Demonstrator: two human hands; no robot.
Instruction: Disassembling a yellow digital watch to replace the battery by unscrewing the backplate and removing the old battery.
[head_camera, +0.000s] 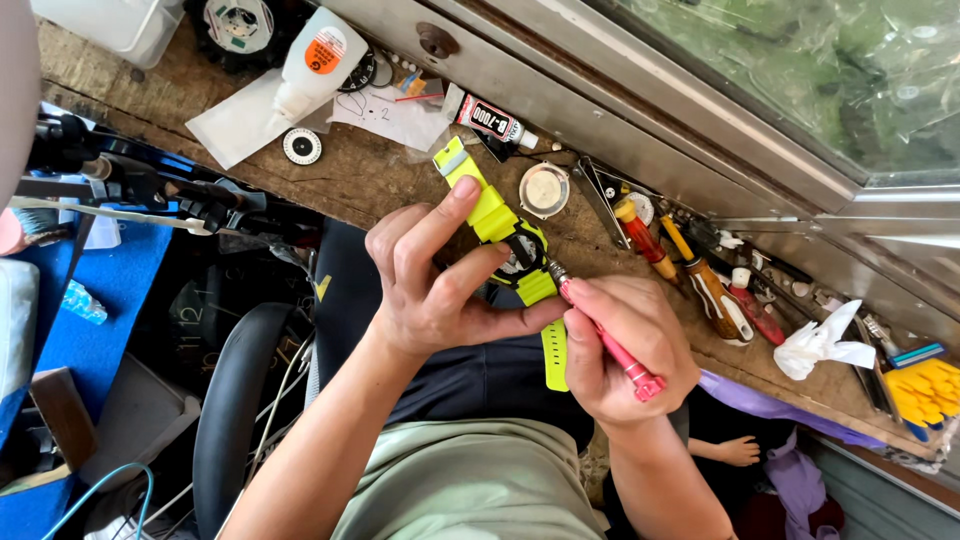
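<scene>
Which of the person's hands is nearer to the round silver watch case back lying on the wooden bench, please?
Left. The left hand sits just below-left of the round silver watch case back, gripping the neon yellow watch; the right hand is lower, holding the pink screwdriver.

The left hand (430, 290) covers much of the neon-yellow rubber-strapped wristwatch (500, 225), so its dial barely shows. The right hand (620, 345) hides the middle of the slim pink metal screwdriver (610, 345). The yellow toothed plastic piece (925, 388) runs off the right edge.
</scene>
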